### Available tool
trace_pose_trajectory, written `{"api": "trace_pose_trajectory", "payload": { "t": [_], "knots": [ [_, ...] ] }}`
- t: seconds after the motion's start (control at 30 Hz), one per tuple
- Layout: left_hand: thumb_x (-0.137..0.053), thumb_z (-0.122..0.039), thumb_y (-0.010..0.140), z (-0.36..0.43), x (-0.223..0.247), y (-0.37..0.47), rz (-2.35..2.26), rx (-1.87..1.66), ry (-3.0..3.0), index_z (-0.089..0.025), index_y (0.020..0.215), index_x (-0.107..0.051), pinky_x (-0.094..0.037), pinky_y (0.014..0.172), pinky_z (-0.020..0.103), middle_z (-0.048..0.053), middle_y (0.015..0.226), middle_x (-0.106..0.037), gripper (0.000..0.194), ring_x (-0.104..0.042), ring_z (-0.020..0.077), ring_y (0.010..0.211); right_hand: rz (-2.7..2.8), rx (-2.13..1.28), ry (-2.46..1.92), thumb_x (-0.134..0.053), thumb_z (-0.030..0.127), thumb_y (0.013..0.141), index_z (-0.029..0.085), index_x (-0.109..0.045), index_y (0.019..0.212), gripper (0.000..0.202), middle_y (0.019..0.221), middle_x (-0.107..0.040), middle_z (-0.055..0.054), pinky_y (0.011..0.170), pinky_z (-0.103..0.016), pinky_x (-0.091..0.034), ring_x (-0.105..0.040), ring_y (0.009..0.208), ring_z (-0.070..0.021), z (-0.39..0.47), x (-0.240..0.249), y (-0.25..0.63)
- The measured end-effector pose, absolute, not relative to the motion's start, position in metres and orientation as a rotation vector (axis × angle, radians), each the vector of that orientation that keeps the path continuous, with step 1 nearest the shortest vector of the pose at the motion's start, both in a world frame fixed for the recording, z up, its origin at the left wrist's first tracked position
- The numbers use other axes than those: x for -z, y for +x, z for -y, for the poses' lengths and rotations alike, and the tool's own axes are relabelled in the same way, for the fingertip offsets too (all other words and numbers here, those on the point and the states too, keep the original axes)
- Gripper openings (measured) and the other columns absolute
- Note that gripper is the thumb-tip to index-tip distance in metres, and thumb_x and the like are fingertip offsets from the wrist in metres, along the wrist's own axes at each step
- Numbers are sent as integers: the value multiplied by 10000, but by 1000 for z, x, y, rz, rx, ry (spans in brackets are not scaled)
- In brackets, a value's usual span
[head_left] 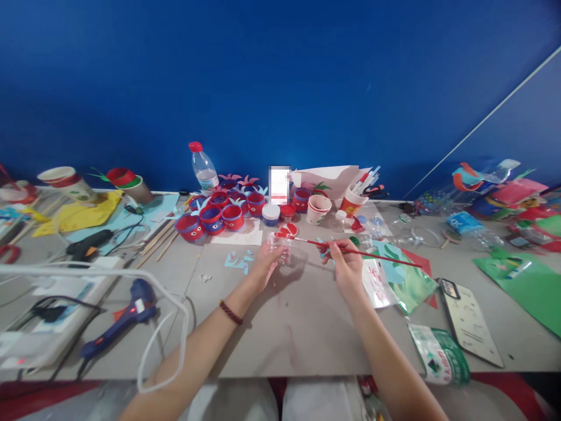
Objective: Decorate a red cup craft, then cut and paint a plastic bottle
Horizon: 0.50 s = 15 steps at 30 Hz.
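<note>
My left hand (263,266) is closed around a clear plastic bottle piece (284,255), held just above the table. Red paint shows along its upper rim. In my right hand (347,268) is a long red paintbrush (385,258), pinched near its middle. The bristles point left and reach the red-painted rim of the piece; whether they press on it I cannot make out. Right behind the piece lie a lid with red paint (288,228) and a small open pot of red paint (287,211). A white-lidded paint jar (270,214) stands beside them.
Several red-and-purple painted cups with eyes (211,218) stand at the back left, near a bottle (204,166). Paper cups (318,209) stand behind my right hand. A glue gun (120,321), power strip (61,316) and white cable lie left. A phone (471,321) lies right.
</note>
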<state>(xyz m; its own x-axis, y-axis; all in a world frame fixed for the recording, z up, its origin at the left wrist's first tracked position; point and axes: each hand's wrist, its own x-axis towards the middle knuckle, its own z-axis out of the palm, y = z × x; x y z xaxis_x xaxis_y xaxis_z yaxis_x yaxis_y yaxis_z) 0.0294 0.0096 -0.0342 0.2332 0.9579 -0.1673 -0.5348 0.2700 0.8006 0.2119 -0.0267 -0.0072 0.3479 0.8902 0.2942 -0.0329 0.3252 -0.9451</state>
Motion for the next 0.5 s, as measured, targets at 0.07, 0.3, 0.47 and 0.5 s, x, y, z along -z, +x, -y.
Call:
{"api": "trace_pose_trajectory", "payload": {
  "t": [0.07,0.3,0.47,0.5],
  "knots": [
    [-821,-340,614,-8,34,31,-780,-1132,756,-175,978,-580,-489,705,298,34,836,-680,467,-640,152,723,1042,-777,-1061,-673,516,789,214,-524,768,338,700,-708,-26,473,-251,-460,-565,489,-118,27,8,212],
    [-818,-349,630,-9,41,31,-821,-1135,837,-168,992,-553,-486,712,288,36,875,-658,484,-636,140,746,1105,-773,-1099,-663,507,803,207,-558,775,319,709,-710,-38,444,-242,-425,-551,474,-116,29,4,211],
    [-826,-324,616,-10,40,31,-823,-1131,815,-169,973,-548,-479,693,290,33,846,-666,479,-636,142,721,1113,-726,-1105,-660,503,806,206,-569,767,314,713,-708,-42,486,-261,-462,-556,493,-120,28,4,210],
    [-824,-320,616,-9,39,31,-818,-1126,813,-165,972,-552,-479,692,292,35,842,-667,474,-635,144,718,1114,-723,-1105,-660,503,806,205,-567,765,314,712,-708,-43,485,-260,-461,-554,490,-119,28,4,210]
  ]
}}
